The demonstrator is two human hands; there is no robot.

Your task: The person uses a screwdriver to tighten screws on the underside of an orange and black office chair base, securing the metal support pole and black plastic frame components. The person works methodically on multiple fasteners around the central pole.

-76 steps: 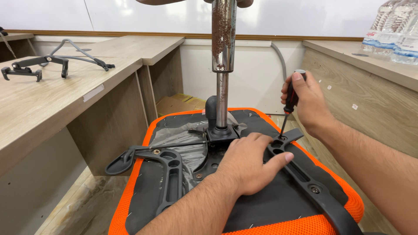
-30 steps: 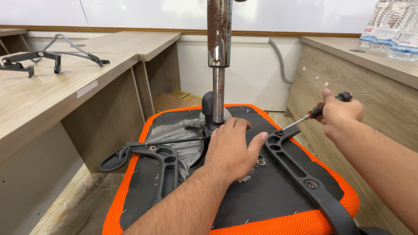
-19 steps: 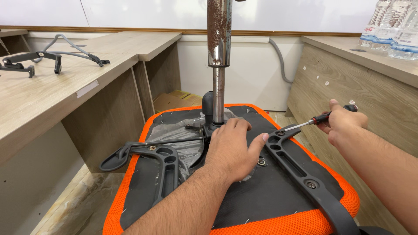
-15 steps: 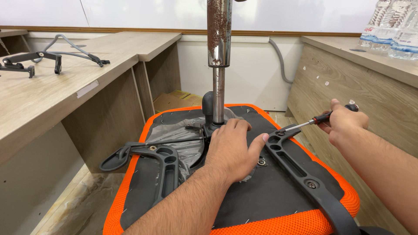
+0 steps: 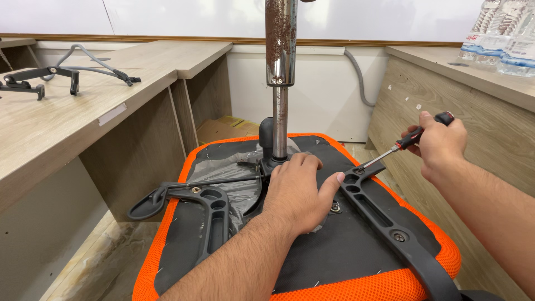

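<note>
An office chair seat [image 5: 345, 256] lies upside down, black underneath with an orange mesh rim. Its chrome gas cylinder [image 5: 280, 72] stands straight up from the mechanism plate. My left hand [image 5: 298, 189] lies flat on the underside beside the cylinder base, fingers spread, pressing down. My right hand [image 5: 440, 142] grips a black and red screwdriver [image 5: 398, 149], held low and slanted. Its tip touches the upper end of the right black armrest bracket [image 5: 390, 223]. The left armrest bracket [image 5: 200, 212] lies on the other side of the seat.
Wooden desks run along the left [image 5: 67, 128] and right [image 5: 473, 78]. Black chair parts [image 5: 39, 81] and a grey frame lie on the left desk. Plastic water bottles [image 5: 501, 33] stand at the far right. A cardboard box sits on the floor behind the seat.
My right hand has swung the screwdriver from upright down to a low slant and moved outward to the right. The left hand slid slightly up toward the cylinder base and stays flat.
</note>
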